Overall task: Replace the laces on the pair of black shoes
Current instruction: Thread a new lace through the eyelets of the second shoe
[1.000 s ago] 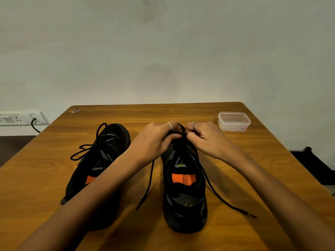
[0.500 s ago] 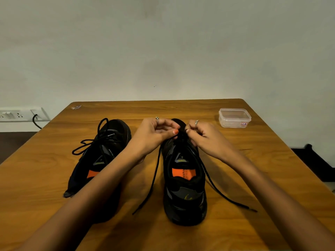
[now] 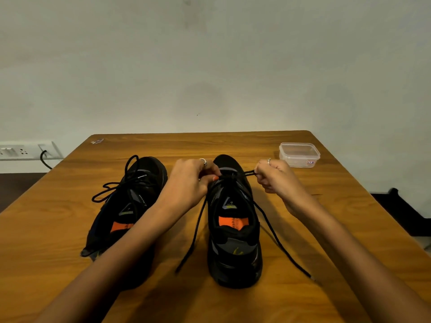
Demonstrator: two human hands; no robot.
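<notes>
Both shoes black: right shoe (image 3: 233, 229) with grey panels, yellow-green marks at heel, orange insole patch; left shoe (image 3: 126, 206) with orange insole patch. Laces (image 3: 272, 231) black. Table (image 3: 46, 241) warm brown, wood grain seen. Container (image 3: 299, 155) clear, red-and-white label. Wall (image 3: 210, 66) pale grey-green. Socket plate (image 3: 14, 151) white, cable (image 3: 44, 159) black.

Lighting is dim and warm. Soft shadows fall toward 6 o'clock on the table (image 3: 349, 229). Edges bow outward; focus slightly soft.
</notes>
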